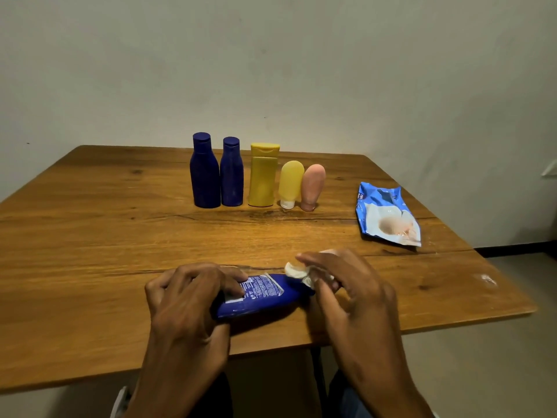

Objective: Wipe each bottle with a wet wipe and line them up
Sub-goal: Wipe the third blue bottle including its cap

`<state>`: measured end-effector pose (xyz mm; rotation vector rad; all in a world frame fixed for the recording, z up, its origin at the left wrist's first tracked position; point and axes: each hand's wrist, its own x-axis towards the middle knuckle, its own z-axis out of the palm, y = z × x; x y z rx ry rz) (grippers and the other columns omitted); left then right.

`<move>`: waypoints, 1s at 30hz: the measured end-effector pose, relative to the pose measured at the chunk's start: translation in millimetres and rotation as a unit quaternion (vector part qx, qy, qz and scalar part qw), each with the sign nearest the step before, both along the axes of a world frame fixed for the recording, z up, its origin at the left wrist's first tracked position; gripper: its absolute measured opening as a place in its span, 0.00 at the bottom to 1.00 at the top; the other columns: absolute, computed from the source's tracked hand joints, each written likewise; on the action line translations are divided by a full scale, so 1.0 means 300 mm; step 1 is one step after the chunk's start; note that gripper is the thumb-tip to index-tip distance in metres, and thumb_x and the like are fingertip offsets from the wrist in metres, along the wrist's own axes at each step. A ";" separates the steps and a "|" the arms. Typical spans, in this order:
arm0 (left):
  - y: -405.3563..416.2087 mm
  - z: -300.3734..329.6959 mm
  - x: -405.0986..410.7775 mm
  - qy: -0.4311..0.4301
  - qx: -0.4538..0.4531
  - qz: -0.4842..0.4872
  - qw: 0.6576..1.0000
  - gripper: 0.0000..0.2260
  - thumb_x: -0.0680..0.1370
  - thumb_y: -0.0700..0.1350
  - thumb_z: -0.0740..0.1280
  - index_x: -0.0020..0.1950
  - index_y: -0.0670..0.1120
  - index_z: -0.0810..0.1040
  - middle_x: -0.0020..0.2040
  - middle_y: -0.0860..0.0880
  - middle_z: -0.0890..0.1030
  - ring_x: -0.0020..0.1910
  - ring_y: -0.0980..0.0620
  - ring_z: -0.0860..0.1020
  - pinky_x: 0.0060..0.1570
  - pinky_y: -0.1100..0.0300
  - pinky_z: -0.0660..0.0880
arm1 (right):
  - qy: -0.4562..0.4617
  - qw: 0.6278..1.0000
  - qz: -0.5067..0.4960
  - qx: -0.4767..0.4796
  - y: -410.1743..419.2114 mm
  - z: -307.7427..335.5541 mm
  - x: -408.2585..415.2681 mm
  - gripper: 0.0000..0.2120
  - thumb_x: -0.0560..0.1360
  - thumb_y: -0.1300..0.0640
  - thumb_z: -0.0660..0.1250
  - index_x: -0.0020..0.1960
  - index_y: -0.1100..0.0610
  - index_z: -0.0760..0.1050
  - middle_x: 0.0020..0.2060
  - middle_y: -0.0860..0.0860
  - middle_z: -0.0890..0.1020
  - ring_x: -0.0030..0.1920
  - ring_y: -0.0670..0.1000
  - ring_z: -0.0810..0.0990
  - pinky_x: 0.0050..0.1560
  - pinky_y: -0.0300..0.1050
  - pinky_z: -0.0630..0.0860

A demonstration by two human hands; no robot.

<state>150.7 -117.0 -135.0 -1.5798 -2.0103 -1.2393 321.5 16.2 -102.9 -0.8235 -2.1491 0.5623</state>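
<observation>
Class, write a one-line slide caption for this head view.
Left hand holds a blue bottle while right hand wipes it with a wet wipe.

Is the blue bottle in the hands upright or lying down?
Lying down. The blue plastic bottle lies sideways on the wooden table, left hand holding it, right hand pressing a white wipe against one end.

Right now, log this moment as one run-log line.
left hand: holds blue tube on table | right hand: rubs wet wipe on tube | five bottles lined up
</observation>
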 end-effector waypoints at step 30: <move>-0.024 0.055 -0.077 -0.500 0.035 -0.102 0.859 0.22 0.75 0.50 0.73 0.69 0.50 0.77 0.60 0.47 0.87 0.61 0.47 0.85 0.58 0.50 0.82 | 0.146 0.982 0.091 -0.084 -0.126 0.060 -0.122 0.14 0.75 0.59 0.73 0.56 0.42 0.83 0.52 0.37 0.83 0.56 0.39 0.82 0.48 0.29 0.78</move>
